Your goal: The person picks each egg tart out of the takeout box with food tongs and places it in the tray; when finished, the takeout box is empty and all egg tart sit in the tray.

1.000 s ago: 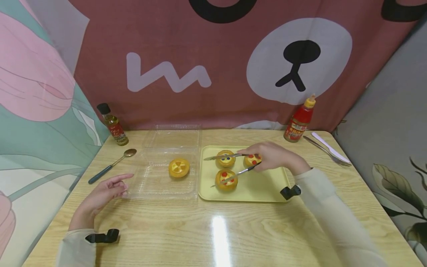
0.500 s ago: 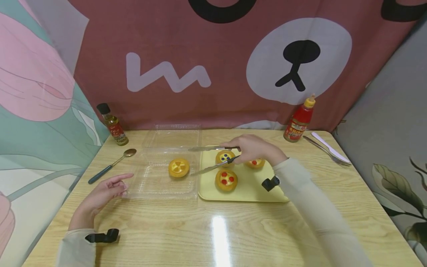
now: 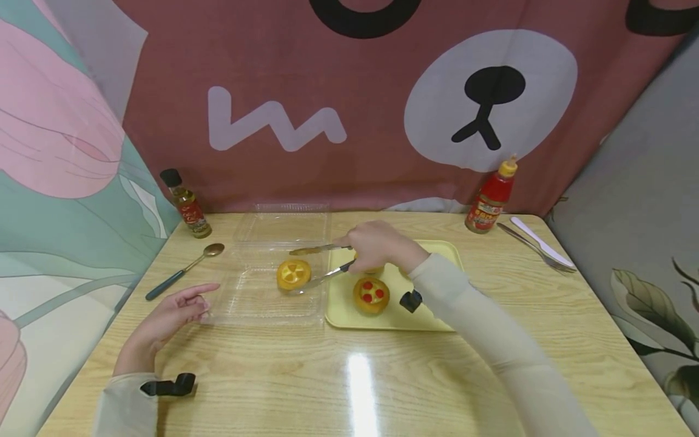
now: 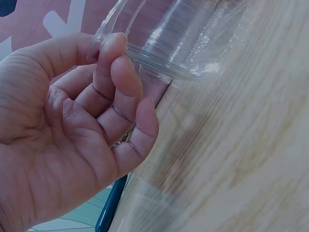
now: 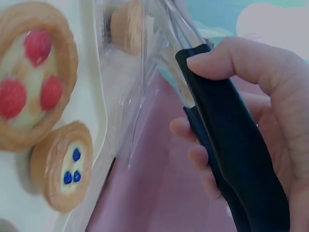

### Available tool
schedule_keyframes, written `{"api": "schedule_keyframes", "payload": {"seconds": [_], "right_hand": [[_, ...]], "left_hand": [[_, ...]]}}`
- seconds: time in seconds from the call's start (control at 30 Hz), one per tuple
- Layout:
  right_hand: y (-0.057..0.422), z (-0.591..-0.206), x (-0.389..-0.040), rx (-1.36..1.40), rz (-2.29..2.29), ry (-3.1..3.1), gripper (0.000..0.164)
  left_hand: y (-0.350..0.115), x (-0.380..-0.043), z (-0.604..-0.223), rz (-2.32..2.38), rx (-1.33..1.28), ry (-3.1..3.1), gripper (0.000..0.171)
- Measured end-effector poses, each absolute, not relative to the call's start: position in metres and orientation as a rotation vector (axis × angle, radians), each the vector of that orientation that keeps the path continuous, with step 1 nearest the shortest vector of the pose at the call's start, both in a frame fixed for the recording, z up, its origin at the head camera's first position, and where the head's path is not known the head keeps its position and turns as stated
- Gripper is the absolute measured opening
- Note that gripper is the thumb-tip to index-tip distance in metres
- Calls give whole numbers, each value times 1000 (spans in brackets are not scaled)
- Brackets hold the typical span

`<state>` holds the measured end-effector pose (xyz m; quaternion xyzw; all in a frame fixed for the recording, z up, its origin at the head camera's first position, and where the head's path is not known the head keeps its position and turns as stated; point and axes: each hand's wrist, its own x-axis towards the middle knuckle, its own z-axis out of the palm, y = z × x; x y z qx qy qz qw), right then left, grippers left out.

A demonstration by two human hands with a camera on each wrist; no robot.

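My left hand (image 3: pixel 177 312) pinches the left rim of an open clear plastic clamshell container (image 3: pixel 246 303) between thumb and finger; the grip shows in the left wrist view. With my right hand (image 3: pixel 377 243) I hold metal tongs (image 5: pixel 227 135) by their black handles. Their arms are spread apart, one on each side of an egg tart (image 3: pixel 293 274) with yellow wedge topping, inside the container near its right wall. On the yellow tray (image 3: pixel 338 318) lies a tart with red berries (image 3: pixel 371 295). Behind my right hand, a blueberry-topped tart (image 5: pixel 67 169) is mostly hidden in the head view.
An oil bottle (image 3: pixel 189 209) and a spoon (image 3: pixel 185 271) are at the left. A red sauce bottle (image 3: pixel 488 203) stands at the back right, beside a fork (image 3: pixel 535 246) and a pale knife (image 3: pixel 540 241). The container's lid (image 3: pixel 286 224) lies folded back.
My right hand has moved left with the tongs, from over the tray's tarts to around the tart in the container. The left hand has stayed at the container's rim.
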<state>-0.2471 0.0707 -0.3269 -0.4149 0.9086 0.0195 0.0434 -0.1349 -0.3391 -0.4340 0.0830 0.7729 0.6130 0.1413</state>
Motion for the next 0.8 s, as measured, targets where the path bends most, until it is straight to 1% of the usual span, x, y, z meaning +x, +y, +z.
{"api": "schedule_keyframes", "payload": {"seconds": [0.33, 0.53, 0.8], "right_hand": [[48, -328, -235, -1208, 262, 2810, 65], [40, -330, -227, -1155, 292, 2829, 58], [35, -329, -223, -1086, 240, 2815, 44]], "left_hand": [[-339, -135, -435, 1780, 272, 2221, 44], [-338, -135, -434, 1766, 261, 2231, 44], [-338, -134, -434, 1764, 248, 2238, 44]]}}
